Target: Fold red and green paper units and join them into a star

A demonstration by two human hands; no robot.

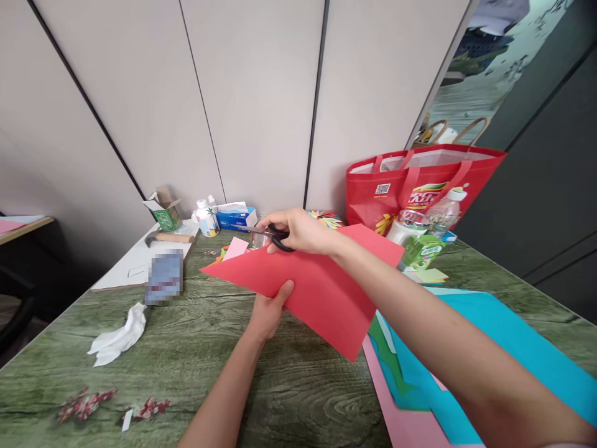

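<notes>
A large sheet of red paper (pixel 326 292) is held up over the table at a tilt. My left hand (pixel 272 311) grips its lower left edge, thumb on top and the other fingers hidden underneath. In my right hand (pixel 303 230) is a pair of scissors (pixel 281 239) with black handles, the fingers closed through the loops. The metal blades point left, above the paper's upper edge; whether they touch the paper I cannot tell. Behind the sheet lie small coloured paper pieces (pixel 236 247), partly covered.
Blue, green and pink sheets (pixel 489 330) lie at right. Behind them stand a red bag (pixel 373 193), a bottle (pixel 445 211), a glass jar (pixel 405 229) and a green carton (pixel 423 249). On the left are a hammer (pixel 170 238), a crumpled tissue (pixel 120 336) and a small green box (pixel 168 214).
</notes>
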